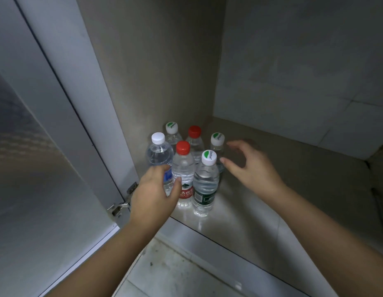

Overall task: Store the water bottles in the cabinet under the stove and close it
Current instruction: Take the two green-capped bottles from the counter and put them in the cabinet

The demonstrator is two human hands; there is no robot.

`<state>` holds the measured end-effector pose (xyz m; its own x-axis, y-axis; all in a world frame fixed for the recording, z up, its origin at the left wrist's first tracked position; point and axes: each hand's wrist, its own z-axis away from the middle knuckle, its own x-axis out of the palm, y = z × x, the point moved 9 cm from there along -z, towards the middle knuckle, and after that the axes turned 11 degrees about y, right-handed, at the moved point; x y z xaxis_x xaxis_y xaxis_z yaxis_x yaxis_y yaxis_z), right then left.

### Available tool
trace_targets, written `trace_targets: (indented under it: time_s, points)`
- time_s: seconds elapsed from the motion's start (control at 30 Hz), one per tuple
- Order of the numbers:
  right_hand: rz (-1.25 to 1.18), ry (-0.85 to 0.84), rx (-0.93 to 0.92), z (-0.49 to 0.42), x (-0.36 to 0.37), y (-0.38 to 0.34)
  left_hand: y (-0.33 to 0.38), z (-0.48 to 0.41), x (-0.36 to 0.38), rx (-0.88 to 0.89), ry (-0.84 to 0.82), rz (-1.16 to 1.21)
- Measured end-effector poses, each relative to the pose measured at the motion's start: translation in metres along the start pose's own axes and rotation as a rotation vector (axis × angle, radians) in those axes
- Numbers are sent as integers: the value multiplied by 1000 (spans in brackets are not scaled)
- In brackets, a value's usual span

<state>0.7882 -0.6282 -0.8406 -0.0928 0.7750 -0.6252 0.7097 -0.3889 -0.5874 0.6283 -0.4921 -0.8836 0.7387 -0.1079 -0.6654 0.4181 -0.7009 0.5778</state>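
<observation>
Several clear water bottles stand upright in a cluster at the left of the cabinet floor (261,189). In front are a red-capped bottle (183,168) and a white-capped bottle with a green label (205,181). Behind stand a plain white-capped bottle (158,151), another red-capped one (194,136) and two more white-capped ones (171,130) (217,142). My left hand (154,194) curls around the left side of the cluster, thumb touching the front red-capped bottle. My right hand (250,168) hovers spread just right of the bottles, touching none.
The cabinet door (47,168) stands swung wide at the left, its metal hinge (122,205) at the bottom corner. The cabinet's left wall (154,71) and back wall (304,61) enclose the shelf. Tiled floor (175,271) lies below the front edge.
</observation>
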Motion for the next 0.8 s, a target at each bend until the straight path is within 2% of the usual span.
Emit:
trace_targets:
  time_s: [0.17,0.3,0.47,0.53,0.7,0.8]
  points:
    - [253,-33,-175,-8,-2,-39,33,-19,-35,249,43,-148]
    - [323,-20,-220,0,-2,-63,45,-30,-63,304,21,-186]
    - [299,-33,-223,2,-7,-91,48,-24,-100,381,-12,-231]
    - [307,-38,-246,0,-8,-109,48,-26,-114,373,-27,-223]
    - [277,-91,-138,7,-13,-165,57,-31,-165,210,-94,-181]
    - [270,-166,-141,20,-19,-205,64,-25,-211,128,-114,-182]
